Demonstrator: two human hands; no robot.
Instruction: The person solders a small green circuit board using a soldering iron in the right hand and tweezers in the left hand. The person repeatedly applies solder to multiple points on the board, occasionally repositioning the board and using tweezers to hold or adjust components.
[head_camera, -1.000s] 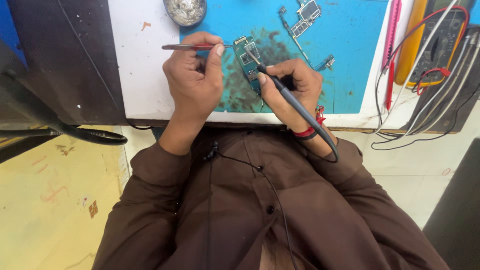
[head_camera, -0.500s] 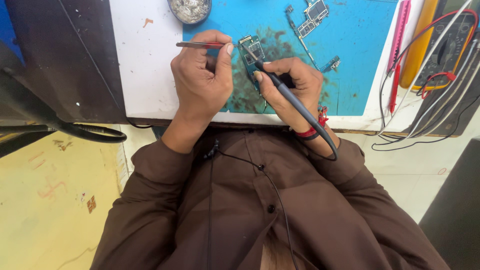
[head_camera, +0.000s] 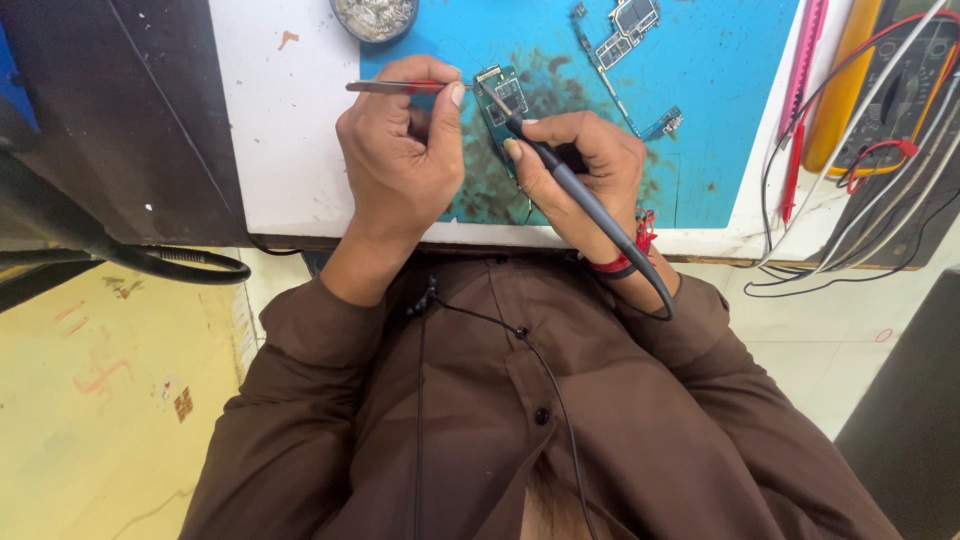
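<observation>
Your left hand (head_camera: 400, 150) is pinched on tweezers (head_camera: 395, 87) beside the small circuit board (head_camera: 503, 97). Your right hand (head_camera: 580, 165) is closed around the soldering iron (head_camera: 575, 190), its tip touching that board on the blue mat (head_camera: 720, 90).

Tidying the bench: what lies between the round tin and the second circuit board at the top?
Only bare blue mat between tin and board, in the head view.

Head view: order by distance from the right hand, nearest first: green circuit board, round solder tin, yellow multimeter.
From the right hand:
1. Green circuit board, just left of the fingers, under the iron tip.
2. Round solder tin, top edge, up-left.
3. Yellow multimeter, far right of the bench.
</observation>
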